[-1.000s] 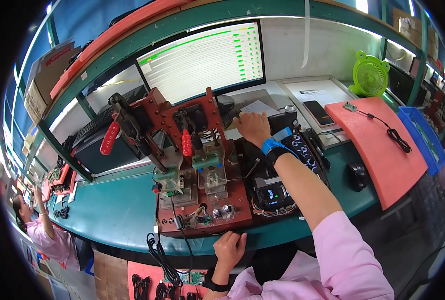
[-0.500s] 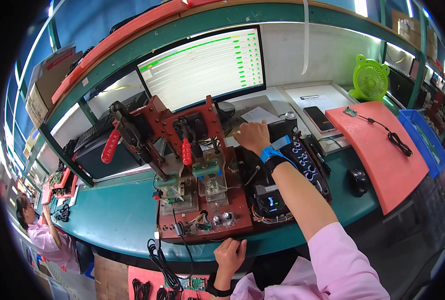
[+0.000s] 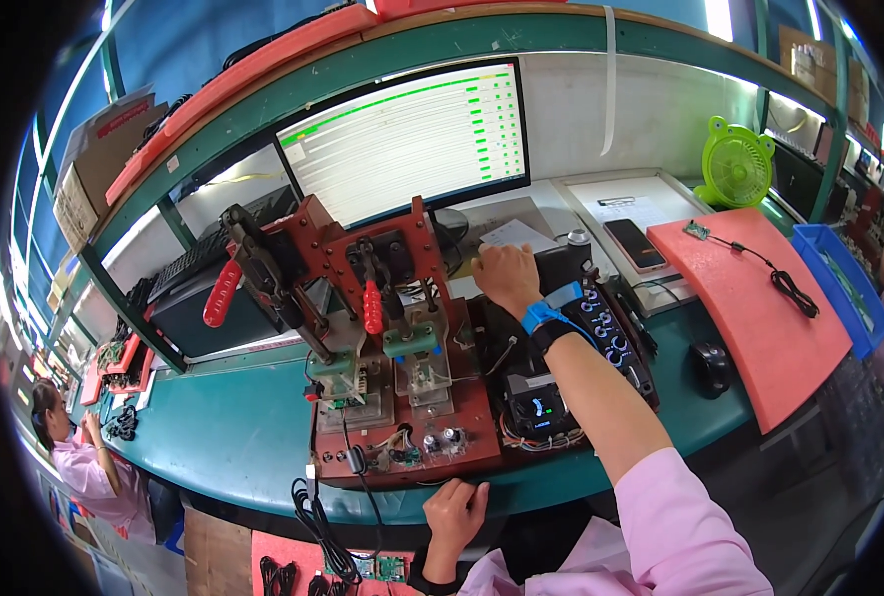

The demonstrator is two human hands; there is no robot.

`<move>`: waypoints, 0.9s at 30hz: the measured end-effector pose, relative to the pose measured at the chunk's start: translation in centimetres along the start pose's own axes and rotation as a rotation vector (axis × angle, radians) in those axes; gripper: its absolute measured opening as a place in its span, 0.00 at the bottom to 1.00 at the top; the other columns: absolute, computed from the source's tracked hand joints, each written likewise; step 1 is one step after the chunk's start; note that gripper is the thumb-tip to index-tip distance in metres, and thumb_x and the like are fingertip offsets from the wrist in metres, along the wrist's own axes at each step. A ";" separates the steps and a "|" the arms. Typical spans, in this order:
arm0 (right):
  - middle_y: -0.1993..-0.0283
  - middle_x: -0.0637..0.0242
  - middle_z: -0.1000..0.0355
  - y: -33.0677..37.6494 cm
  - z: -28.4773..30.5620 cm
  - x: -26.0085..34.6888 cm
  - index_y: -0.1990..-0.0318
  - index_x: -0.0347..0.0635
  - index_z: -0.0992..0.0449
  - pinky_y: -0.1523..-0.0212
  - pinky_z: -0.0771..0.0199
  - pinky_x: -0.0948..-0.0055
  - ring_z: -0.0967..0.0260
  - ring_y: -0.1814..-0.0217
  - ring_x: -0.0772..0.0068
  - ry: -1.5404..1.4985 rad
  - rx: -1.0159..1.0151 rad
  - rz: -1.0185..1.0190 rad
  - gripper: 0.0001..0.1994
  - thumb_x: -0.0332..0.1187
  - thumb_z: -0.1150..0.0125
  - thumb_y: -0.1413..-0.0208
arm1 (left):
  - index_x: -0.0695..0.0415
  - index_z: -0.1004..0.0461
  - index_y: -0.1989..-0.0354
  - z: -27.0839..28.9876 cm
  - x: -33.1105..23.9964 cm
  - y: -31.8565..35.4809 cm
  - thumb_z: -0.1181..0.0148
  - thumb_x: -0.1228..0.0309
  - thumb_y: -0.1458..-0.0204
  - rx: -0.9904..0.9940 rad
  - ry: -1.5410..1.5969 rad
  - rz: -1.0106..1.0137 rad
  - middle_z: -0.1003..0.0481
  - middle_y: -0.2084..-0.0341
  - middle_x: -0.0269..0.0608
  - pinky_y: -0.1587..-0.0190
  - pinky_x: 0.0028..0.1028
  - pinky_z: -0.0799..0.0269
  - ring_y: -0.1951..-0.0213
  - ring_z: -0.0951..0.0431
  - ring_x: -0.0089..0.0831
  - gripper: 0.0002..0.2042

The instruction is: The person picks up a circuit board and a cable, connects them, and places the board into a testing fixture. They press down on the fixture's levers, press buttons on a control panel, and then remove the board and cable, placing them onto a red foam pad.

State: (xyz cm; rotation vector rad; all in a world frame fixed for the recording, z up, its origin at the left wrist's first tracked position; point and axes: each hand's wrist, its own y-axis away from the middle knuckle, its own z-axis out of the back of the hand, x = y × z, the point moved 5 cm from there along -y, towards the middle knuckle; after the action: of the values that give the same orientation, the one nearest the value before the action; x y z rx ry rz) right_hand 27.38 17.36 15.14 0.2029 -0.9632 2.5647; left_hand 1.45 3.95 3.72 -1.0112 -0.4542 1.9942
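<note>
Head view: our right hand (image 3: 507,278) curls on the far black box (image 3: 561,266); left hand (image 3: 454,512), fingers curled, grips the near table (image 3: 214,447) edge.

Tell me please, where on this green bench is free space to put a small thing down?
The bench top is bare left of the red test jig, up to the black box. The orange mat is mostly free, apart from one cable. Crowded: between jig and mouse, where the right hand reaches.

Whatever the right hand (image 3: 507,280) perhaps grips stays hidden beneath it
</note>
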 end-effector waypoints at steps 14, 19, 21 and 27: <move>0.80 0.55 0.32 -0.9 0.6 -1.7 0.82 0.40 0.30 0.73 0.37 0.59 0.33 0.73 0.53 -0.258 -0.123 0.046 0.13 0.41 0.47 0.58 | 0.59 0.40 0.88 -0.6 0.1 0.0 0.42 0.75 0.59 -0.104 -0.048 0.039 0.40 0.90 0.43 0.85 0.34 0.45 0.86 0.37 0.42 0.13; 0.73 0.50 0.30 -0.2 8.3 -8.1 0.75 0.37 0.28 0.68 0.32 0.57 0.32 0.70 0.50 -0.100 0.084 0.120 0.13 0.39 0.50 0.59 | 0.60 0.41 0.87 -0.3 0.8 0.2 0.44 0.76 0.58 -0.079 -0.019 0.079 0.40 0.89 0.45 0.84 0.34 0.45 0.86 0.37 0.44 0.13; 0.69 0.50 0.29 3.1 10.6 -12.5 0.69 0.38 0.27 0.65 0.31 0.59 0.31 0.66 0.51 0.209 0.338 0.088 0.16 0.42 0.48 0.59 | 0.61 0.41 0.87 -0.2 0.8 0.2 0.44 0.76 0.57 -0.081 -0.021 0.070 0.39 0.89 0.45 0.84 0.34 0.46 0.86 0.38 0.44 0.13; 0.53 0.53 0.35 18.0 14.7 -22.7 0.56 0.41 0.32 0.59 0.33 0.60 0.35 0.57 0.51 0.328 0.467 -0.307 0.22 0.44 0.44 0.58 | 0.61 0.40 0.87 -0.4 0.4 0.2 0.44 0.76 0.57 -0.102 -0.008 0.047 0.39 0.89 0.45 0.84 0.34 0.46 0.86 0.38 0.44 0.12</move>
State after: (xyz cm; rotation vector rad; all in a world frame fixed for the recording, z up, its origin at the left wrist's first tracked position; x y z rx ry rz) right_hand 40.68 -11.71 9.30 0.0463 -0.1892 2.3912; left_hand 1.55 4.11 3.16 -1.0865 -0.5460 2.0347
